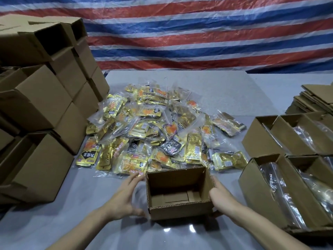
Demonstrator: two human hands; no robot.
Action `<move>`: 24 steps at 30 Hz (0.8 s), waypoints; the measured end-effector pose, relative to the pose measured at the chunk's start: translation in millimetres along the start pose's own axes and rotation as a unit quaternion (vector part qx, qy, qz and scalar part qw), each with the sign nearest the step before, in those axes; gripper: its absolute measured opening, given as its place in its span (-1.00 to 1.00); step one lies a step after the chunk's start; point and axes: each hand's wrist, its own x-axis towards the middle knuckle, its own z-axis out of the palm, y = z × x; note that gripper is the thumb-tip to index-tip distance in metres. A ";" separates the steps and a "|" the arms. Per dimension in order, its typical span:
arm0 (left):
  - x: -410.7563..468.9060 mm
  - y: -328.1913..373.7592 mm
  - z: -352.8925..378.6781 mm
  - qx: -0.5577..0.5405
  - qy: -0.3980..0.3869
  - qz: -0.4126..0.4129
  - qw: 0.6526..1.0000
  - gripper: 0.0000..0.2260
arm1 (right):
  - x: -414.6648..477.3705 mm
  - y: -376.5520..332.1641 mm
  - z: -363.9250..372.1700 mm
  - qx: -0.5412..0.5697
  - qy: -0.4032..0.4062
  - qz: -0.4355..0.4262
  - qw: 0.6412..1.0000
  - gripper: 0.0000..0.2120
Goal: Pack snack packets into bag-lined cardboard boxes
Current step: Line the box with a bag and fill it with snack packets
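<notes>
Though packets (pixel 155 127) blur illegibly, left hand (pixel 124 197) and right hand (pixel 222 199) flank box (pixel 178 212).

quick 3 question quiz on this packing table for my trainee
1. True or false: the open cardboard box between the left hand and right hand already has a plastic liner.
2. The bag-lined boxes stand: A) on the person's left B) on the person's right C) behind the person.
3. Fill in: the snack packets lie in a loose ___ on the table.
Key: 1 false; 2 B; 3 pile.
</notes>
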 end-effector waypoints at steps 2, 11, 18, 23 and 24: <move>5.3 -7.0 -4.0 0.063 0.046 -0.024 0.997 -0.10 | 1.8 0.5 1.0 -0.014 0.005 -0.002 1.000 -0.43; 46.1 -3.3 -33.9 -0.011 0.374 -0.321 0.870 -0.39 | 1.7 -3.8 2.0 -0.024 0.023 0.013 0.999 -0.62; 54.9 -20.9 -43.5 0.011 0.262 -0.307 0.915 -0.86 | -0.1 -5.0 2.8 -0.019 0.030 0.010 0.999 -0.58; 46.0 -25.9 -44.8 0.042 0.250 -0.206 0.945 -0.82 | 1.5 -8.9 3.2 -0.005 0.029 0.029 0.999 -0.60; 42.6 -25.6 -45.3 0.057 0.236 -0.189 0.952 -0.83 | 1.8 -8.9 3.3 -0.005 0.031 0.029 0.999 -0.61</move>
